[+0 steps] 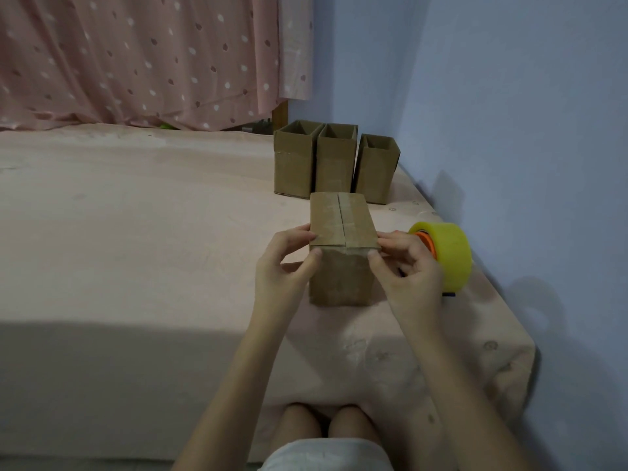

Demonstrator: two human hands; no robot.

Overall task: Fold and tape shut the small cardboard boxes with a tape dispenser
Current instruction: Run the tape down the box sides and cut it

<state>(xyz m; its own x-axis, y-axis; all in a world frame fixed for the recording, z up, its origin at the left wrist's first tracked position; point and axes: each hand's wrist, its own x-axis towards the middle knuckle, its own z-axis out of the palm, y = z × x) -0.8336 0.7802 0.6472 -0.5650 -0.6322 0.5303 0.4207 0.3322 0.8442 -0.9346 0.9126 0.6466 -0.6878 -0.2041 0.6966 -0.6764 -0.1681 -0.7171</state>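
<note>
Cardboard flaps on the small brown box (341,246) meet at a centre seam that looks already taped, though glare makes that uncertain. It stands on the pink-covered surface (136,232). The left hand (289,263) and right hand (404,266) pinch its near top corners. Let go unevenly and the flaps may spring apart. The yellow tape roll on its orange dispenser (445,256) sits near the edge and could be knocked off.
</note>
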